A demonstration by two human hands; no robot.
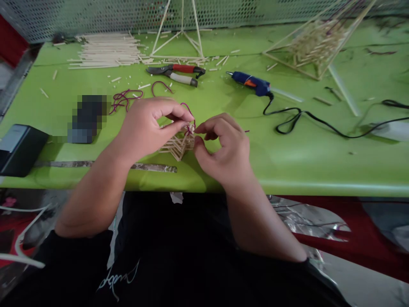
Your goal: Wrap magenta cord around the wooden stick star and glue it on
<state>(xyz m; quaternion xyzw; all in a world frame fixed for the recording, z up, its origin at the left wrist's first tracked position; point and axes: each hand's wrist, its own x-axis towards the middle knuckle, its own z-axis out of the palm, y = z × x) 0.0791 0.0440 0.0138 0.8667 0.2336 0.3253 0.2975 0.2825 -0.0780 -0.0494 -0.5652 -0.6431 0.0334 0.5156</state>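
Note:
A small lattice of thin wooden sticks [179, 147] stands on the green table near its front edge, partly hidden by my fingers. Purple string [188, 107] loops up from its top. My left hand [153, 123] pinches at the top of the lattice, thumb and index finger together on the string. From the other side my right hand [223, 147] reaches in, its thumb and fingers bent close around the lattice's right side and the string. Whether its fingertips grip the string or a stick is too small to tell.
Behind lie pruning shears [182, 72], a blue glue gun [251, 83] with a black cord, and a stick pile [108, 49]. Stick frames stand at the back centre [196, 32] and back right [290, 64]. A phone [87, 119] and dark box [24, 149] are left.

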